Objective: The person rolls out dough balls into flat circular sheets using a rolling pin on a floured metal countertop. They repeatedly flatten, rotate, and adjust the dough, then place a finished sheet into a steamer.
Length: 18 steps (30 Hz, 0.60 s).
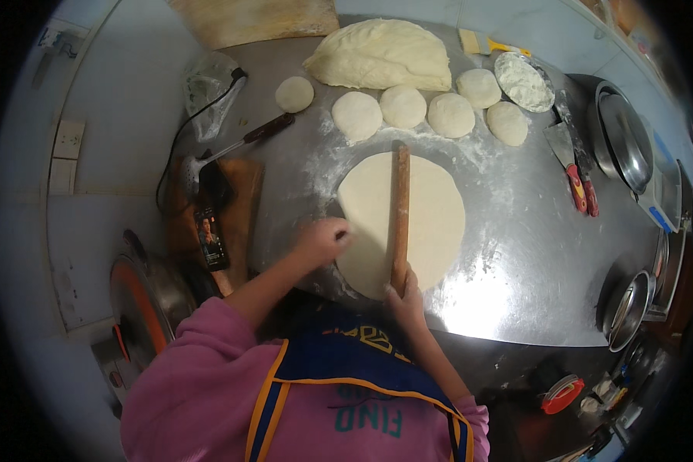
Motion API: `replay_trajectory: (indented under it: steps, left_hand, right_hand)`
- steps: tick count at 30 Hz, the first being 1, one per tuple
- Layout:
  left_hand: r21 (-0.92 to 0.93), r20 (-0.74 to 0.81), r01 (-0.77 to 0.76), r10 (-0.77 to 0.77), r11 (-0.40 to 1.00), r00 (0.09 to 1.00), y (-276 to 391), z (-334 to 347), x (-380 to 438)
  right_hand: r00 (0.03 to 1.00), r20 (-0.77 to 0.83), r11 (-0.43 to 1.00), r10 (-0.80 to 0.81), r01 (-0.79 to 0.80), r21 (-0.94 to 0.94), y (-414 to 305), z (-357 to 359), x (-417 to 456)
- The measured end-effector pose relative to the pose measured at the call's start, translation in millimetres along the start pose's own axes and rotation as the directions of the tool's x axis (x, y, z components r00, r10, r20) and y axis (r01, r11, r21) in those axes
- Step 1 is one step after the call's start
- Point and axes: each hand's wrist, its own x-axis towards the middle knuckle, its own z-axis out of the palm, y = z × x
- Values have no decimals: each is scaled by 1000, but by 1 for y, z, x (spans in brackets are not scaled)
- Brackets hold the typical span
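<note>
A large flat round of rolled dough lies on the steel worktop right before me. Across it, pointing away from me, rests a wooden rolling pin. My right hand grips the pin's near end. My left hand, blurred, is curled at the round's left edge; nothing shows in it except a dark hollow between the fingers. Whether that hand touches the dough is unclear. Beyond the round sit several floured dough balls, and behind them a big mound of dough.
A flour bowl and a brush stand at the back right, near a scraper. Metal bowls line the right. At left are a skimmer, a wooden board, a phone and a lidded pot.
</note>
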Motion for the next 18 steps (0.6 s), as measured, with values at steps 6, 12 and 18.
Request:
replay_trajectory:
  steps: [6,12,18]
  left_hand:
    - [30,389,-762,694,647,605,86,19,26]
    - [583,449,-763,673,279,588,78,-43,110]
    - [715,174,-506,578,483,797,94,-110,82]
  right_hand:
    - [867,494,992,70,-113,58,14,-53,-19]
    - [685,709,853,168,-461,243,-44,-152,-3]
    - [928,372,984,22,46,-173,-148,-184,93]
